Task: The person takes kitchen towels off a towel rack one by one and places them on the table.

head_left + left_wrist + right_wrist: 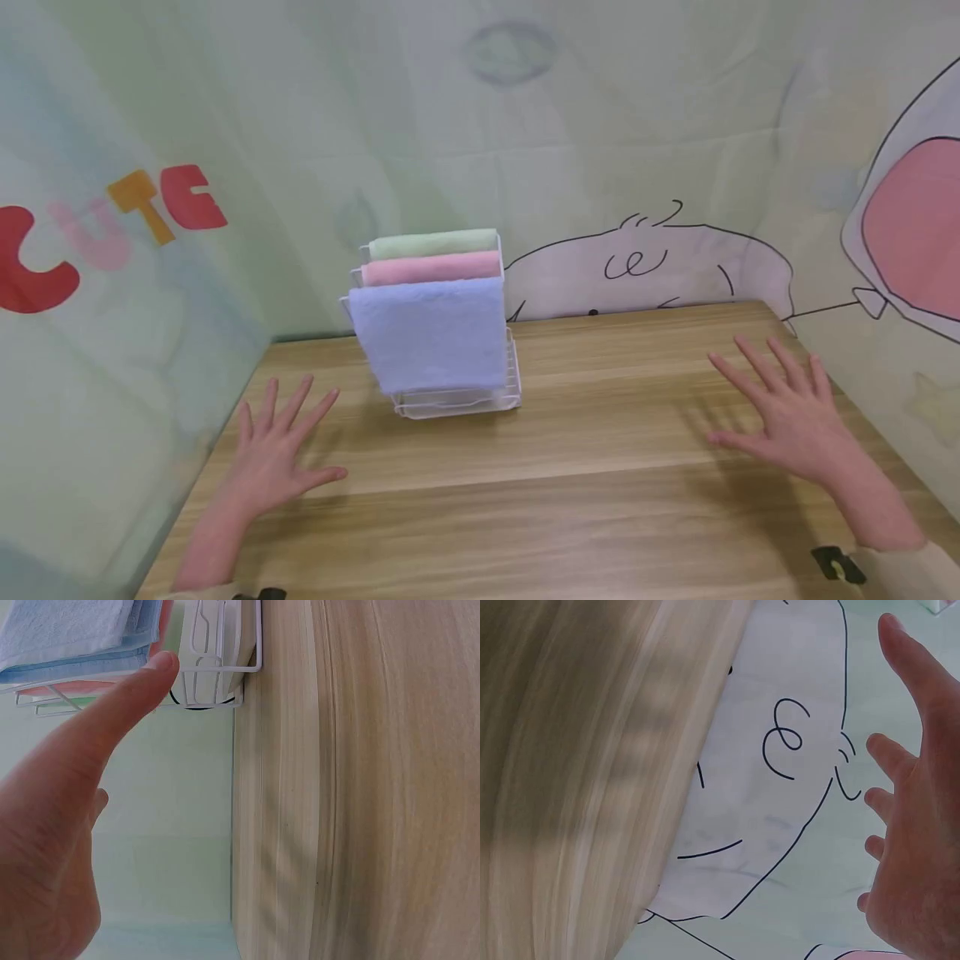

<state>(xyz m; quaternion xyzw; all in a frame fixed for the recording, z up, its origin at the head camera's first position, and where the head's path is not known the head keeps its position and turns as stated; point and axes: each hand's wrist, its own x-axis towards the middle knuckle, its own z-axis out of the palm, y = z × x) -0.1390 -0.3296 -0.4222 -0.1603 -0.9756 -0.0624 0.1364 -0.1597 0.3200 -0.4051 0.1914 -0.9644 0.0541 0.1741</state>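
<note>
A white wire rack (457, 407) stands toward the back of the table, left of centre. Three towels hang over its bars: a blue towel (435, 337) in front, a pink towel (431, 268) behind it, and a green towel (435, 243) at the rear. My left hand (273, 458), fingers spread, is left of the rack and holds nothing. Far to the right, my right hand (791, 417) is also spread and free of any object. The left wrist view shows the blue towel (75, 634) and rack (221, 669) beyond my thumb.
The wooden table (600, 475) has its back edge against a printed curtain (637, 125). Curtain also hangs along the left and right sides, with the letters CUTE (193, 197) on the left and a pink balloon drawing (918, 225) on the right.
</note>
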